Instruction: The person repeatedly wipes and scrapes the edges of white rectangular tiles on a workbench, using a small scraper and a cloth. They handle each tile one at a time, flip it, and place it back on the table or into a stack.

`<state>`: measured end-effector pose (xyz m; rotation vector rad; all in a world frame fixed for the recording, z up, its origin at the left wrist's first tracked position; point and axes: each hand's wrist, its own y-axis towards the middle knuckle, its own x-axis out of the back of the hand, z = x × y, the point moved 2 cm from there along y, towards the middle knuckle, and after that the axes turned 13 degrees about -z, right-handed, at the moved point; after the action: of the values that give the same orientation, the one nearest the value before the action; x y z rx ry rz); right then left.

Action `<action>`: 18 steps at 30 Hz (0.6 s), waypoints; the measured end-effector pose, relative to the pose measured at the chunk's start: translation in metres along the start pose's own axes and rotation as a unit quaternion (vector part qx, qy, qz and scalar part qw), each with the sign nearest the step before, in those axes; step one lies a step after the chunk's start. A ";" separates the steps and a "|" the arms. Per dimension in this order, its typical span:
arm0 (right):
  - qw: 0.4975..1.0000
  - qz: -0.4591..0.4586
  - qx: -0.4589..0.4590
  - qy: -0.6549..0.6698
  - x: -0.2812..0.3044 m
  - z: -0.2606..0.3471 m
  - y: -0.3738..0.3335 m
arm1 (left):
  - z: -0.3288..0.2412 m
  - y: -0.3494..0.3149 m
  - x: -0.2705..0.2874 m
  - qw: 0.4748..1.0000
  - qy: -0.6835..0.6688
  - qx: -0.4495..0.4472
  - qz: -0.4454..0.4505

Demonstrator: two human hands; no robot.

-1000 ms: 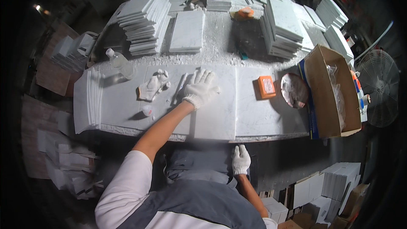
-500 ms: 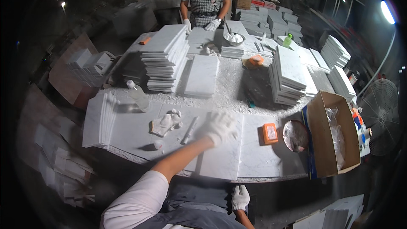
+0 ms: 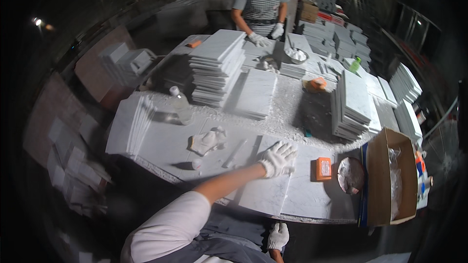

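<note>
Nearest, I cannot tell whether the right hand (image 3: 278, 236) grips anything. At its 12 o'clock, I rest the left hand (image 3: 280, 159) flat, grasping nothing, on the white slab (image 3: 263, 194). Judged step: palm contact. A 3-o'clock sweep must clear the orange box (image 3: 323, 169).

White knitted gloves (image 3: 280, 159) are worn with a pale short-sleeved top (image 3: 168, 225) — and a dark grey apron (image 3: 239, 249).

White grit (image 3: 288, 120) lies across the table (image 3: 319, 219) between 2 tall slab stacks (image 3: 214, 73) (image 3: 350, 109); a carton (image 3: 374, 185) stands at right.
</note>
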<state>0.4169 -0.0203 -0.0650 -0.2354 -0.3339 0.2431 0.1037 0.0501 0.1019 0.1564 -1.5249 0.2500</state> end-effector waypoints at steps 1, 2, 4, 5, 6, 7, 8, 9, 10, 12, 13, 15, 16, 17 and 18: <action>1.000 -0.005 0.012 -0.001 0.000 -0.003 0.003 | 0.009 0.010 -0.002 1.000 -0.008 0.026 -0.015; 0.997 -0.013 0.051 -0.055 0.003 -0.006 0.002 | 0.014 0.015 -0.005 0.998 -0.030 0.048 -0.027; 0.997 -0.013 0.054 -0.054 0.005 -0.007 0.004 | 0.013 0.014 -0.008 0.998 -0.031 0.042 -0.034; 0.998 -0.010 0.035 -0.042 0.005 -0.006 0.003 | 0.010 0.009 -0.009 0.998 -0.035 0.037 -0.032; 0.993 -0.024 0.072 -0.087 0.004 0.000 0.002 | -0.001 0.001 -0.010 0.999 -0.015 0.031 -0.006; 0.988 -0.015 0.077 -0.136 0.006 0.006 0.001 | -0.011 -0.012 -0.011 1.000 -0.011 0.014 -0.004; 0.992 -0.008 0.079 -0.096 0.001 0.014 -0.001 | -0.024 -0.026 -0.012 1.000 -0.016 -0.008 0.005; 0.996 -0.013 0.053 -0.065 0.002 0.022 -0.004 | -0.038 -0.041 -0.013 0.999 -0.024 -0.032 0.015; 0.993 -0.017 0.105 -0.041 -0.002 0.034 -0.004 | -0.052 -0.059 -0.013 0.997 -0.025 -0.070 0.005; 0.985 0.021 0.130 -0.109 0.003 0.050 -0.009 | -0.075 -0.099 -0.016 0.990 -0.079 -0.116 -0.013; 0.996 0.073 0.033 0.043 0.004 0.053 -0.011 | -0.088 -0.119 -0.019 0.981 -0.111 -0.158 -0.034; 0.996 0.090 -0.016 0.024 0.011 0.052 -0.013 | -0.109 -0.165 -0.029 0.963 -0.220 -0.143 -0.068; 0.990 0.108 -0.042 -0.076 0.013 0.048 -0.012 | -0.119 -0.189 -0.034 0.956 -0.232 -0.168 -0.072; 0.996 0.077 -0.033 -0.040 0.008 0.045 -0.009 | -0.125 -0.205 -0.038 0.938 -0.256 -0.187 -0.141; 0.998 0.024 0.001 -0.054 0.009 0.041 -0.009 | -0.135 -0.219 -0.045 0.926 -0.316 -0.171 -0.117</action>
<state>0.4128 -0.0190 -0.0221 -0.2285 -0.4347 0.3033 0.2894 -0.1294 0.0635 0.1466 -2.1417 -0.2916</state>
